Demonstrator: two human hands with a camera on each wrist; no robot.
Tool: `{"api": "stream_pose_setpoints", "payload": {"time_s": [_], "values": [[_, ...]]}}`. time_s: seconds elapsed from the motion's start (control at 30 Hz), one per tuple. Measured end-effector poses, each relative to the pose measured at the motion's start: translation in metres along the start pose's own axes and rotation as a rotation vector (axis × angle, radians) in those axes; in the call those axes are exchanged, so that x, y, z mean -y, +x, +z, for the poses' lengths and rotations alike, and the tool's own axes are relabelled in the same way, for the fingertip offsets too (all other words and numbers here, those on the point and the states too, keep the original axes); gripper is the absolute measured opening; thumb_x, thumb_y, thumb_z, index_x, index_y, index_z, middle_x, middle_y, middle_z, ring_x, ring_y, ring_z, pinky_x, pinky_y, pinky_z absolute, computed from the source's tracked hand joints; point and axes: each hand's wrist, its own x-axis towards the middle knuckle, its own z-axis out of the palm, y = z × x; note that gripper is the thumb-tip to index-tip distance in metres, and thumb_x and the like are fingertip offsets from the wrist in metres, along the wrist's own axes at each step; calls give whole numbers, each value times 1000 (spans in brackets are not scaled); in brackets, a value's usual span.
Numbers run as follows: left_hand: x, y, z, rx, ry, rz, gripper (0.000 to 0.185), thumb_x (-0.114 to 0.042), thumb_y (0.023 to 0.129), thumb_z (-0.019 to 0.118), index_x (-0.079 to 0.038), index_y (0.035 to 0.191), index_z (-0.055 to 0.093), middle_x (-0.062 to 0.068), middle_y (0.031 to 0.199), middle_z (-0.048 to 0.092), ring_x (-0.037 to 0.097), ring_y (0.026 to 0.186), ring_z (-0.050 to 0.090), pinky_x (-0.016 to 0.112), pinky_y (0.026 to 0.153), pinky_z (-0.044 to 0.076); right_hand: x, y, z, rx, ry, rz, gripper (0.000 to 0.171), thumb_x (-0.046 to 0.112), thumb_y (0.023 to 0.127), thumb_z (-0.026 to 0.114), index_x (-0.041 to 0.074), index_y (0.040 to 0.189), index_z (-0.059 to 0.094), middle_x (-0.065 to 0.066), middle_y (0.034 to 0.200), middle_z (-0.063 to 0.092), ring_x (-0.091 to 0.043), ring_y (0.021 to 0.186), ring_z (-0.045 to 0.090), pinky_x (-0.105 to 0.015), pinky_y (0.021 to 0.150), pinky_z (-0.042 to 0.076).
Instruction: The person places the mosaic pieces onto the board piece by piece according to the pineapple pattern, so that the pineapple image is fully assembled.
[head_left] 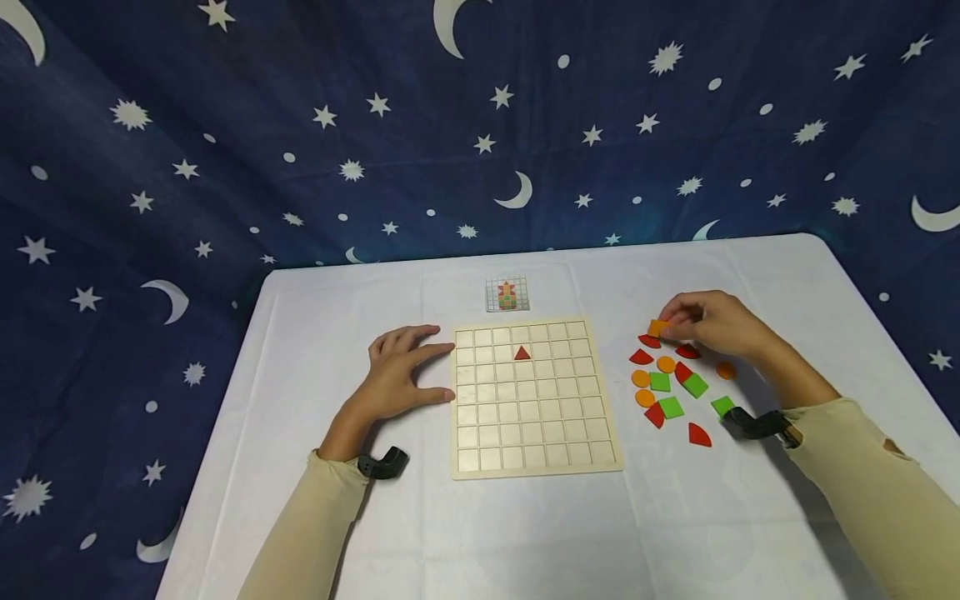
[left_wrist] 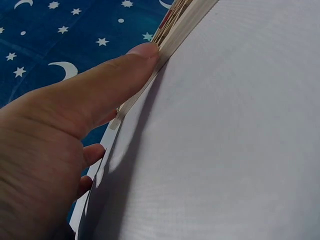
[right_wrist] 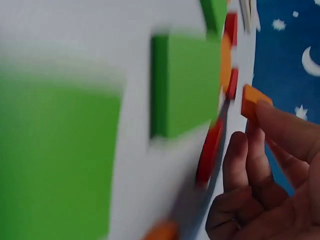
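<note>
A wooden grid board [head_left: 534, 400] lies in the middle of the white table [head_left: 525, 533]; one red triangle [head_left: 522, 353] sits in a cell near its top. My left hand [head_left: 401, 371] rests flat beside the board, its thumb [left_wrist: 125, 70] and fingertips touching the board's left edge [left_wrist: 175, 30]. To the right, my right hand [head_left: 708, 321] pinches an orange square piece [head_left: 657, 327] [right_wrist: 254, 102] at the far end of a cluster of pieces, lifted just off the table. Green squares [head_left: 670, 406] [right_wrist: 187, 82], red quarter-rounds [head_left: 699, 434] and orange discs [head_left: 641, 377] lie below that hand.
A small pattern card [head_left: 507, 294] lies on the table just beyond the board. A dark blue cloth with stars and moons [head_left: 480, 125] hangs behind and around the table. Black wrist camera mounts [head_left: 382, 462] sit on both forearms.
</note>
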Motion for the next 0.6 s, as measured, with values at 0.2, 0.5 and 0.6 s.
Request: {"api": "stream_pose_setpoints", "payload": {"time_s": [0.2, 0.5, 0.6], "values": [[-2, 0, 0, 1, -9, 1, 74, -58, 77, 83, -29, 142, 62, 4, 158, 43, 31, 146, 31, 64, 112, 12, 29, -2, 22, 32, 105, 16, 23, 26, 95, 73, 11, 113, 72, -12, 99, 69, -27, 82, 59, -31, 63, 53], [0, 1, 1, 4, 8, -1, 74, -60, 78, 82, -30, 143, 61, 3, 158, 42, 31, 147, 31, 64, 112, 12, 69, 5, 61, 154, 301, -17, 24, 24, 93, 76, 9, 112, 74, -11, 93, 74, -24, 78, 66, -29, 67, 56], [0, 0, 0, 2, 10, -3, 75, -60, 77, 82, -31, 143, 61, 3, 158, 42, 30, 146, 31, 64, 112, 13, 82, 9, 76, 169, 344, -25, 23, 20, 90, 78, 6, 108, 74, -10, 89, 76, -21, 76, 65, -28, 65, 55]]}}
